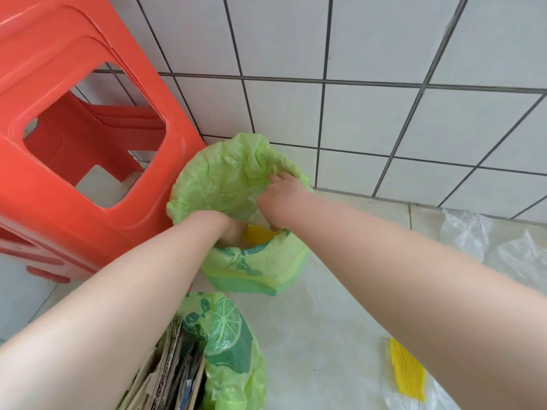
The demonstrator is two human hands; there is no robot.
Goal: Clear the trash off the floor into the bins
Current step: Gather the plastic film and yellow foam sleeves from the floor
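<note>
Red plastic stools, stacked, fill the left side and stand against the white tiled wall, just beside the far bin. That bin is green with a light green liner folded over its rim, and it sits on the pale floor at the foot of the wall. Nearer the camera, at the bottom edge, a second bin with a lime-printed liner holds upright cardboard; the left forearm passes over it. The left hand reaches down inside the far bin's opening, and its fingers are hidden below the liner's edge, so I cannot tell whether it is clenched or loose. Just beside it, inside the bin, lies a yellow piece; whether the hand touches it is unclear. The right hand is at the bin's right rim, its fingers pinched closed on a fold of the liner. Farther right on the floor, near the wall, lies crumpled clear plastic. At lower right another yellow ribbed piece rests on clear plastic wrap, well apart from both bins and partly behind the right forearm.
</note>
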